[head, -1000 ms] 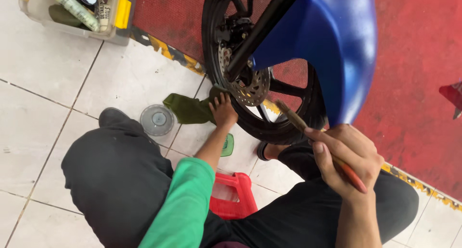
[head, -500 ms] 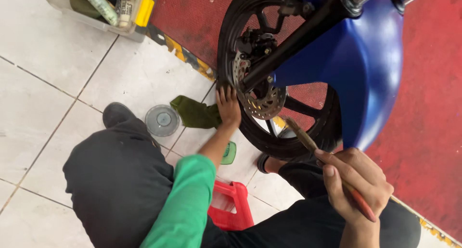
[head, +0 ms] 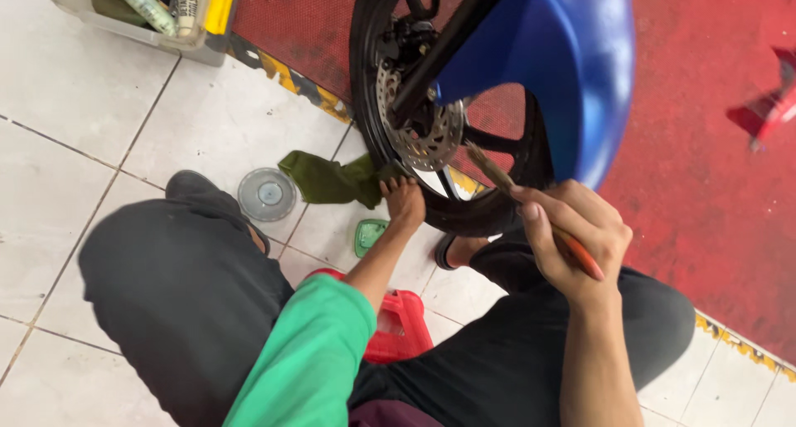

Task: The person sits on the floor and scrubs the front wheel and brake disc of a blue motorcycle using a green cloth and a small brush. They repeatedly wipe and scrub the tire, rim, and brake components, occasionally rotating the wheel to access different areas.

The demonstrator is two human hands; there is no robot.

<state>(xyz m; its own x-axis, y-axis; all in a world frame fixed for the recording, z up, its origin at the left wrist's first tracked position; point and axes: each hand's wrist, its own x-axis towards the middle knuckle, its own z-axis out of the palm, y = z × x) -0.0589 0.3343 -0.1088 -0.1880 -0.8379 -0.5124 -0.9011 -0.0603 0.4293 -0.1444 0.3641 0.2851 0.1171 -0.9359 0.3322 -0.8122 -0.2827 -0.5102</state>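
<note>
White floor tiles (head: 75, 104) are carrying everything you are working with. At far left a clear plastic bin (head: 83, 16) is sitting against the striped floor edge, holding tubes and bottles. Moving right, a round clear lid (head: 267, 194) is lying flat on the tile just beside your knee, and a dark green rag (head: 327, 180) is lying crumpled beside it, one end touching the tyre. A small green dish (head: 369, 235) is resting below the rag, and a red stool (head: 398, 323) is showing between your legs.

Your left hand (head: 405, 201) is bracing against the black front wheel (head: 373, 145), fingers pressed to the tyre; whether its grip is closed around anything cannot be told. The drilled brake disc (head: 427, 133) is sitting at the hub, partly crossed by the fork leg and overhung by the blue fender (head: 572, 70).

Your right hand (head: 572, 236) is clamping its grip on an orange-handled brush (head: 531, 203), bristles pointing at the disc's lower right edge. Judging from this, brushing is under way, with the rag not yet in hand. The spokes and the fender are crowding the brush's reach. A red object (head: 775, 112) is lying blurred at far right.
</note>
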